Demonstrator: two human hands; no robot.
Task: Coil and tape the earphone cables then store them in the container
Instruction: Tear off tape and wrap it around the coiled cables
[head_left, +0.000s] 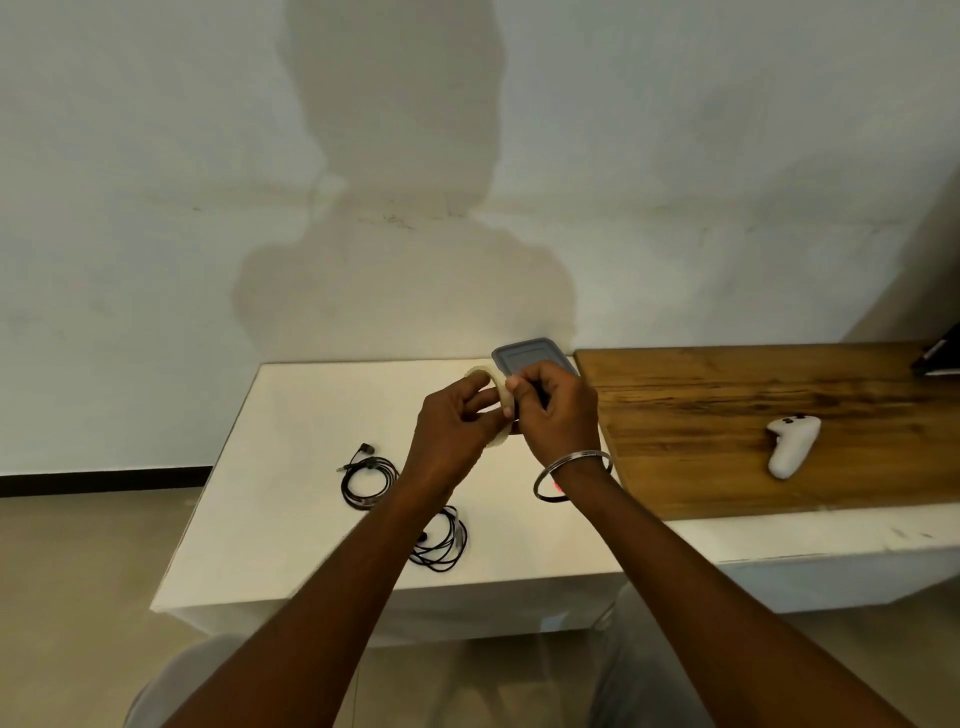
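tape roll (505, 400) hangs at the centre of the frame between your hands: your left hand (457, 431) curls its fingers round its left side, your right hand (558, 415) pinches its right edge. just behind them the grey lidded container (524, 356) sits at the far edge of the white table (291, 415). below and left lie two coiled earphone cables, the upper coil (366, 480) and the lower coil (441, 543). a white controller (792, 441) rests on the wooden board (727, 395) at right.

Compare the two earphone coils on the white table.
The far coil lies nearly all in view, left of the left forearm; the near coil is partly hidden behind it. The far coil looks rounder and tighter; the near coil looser. Both are black and lie on the table.
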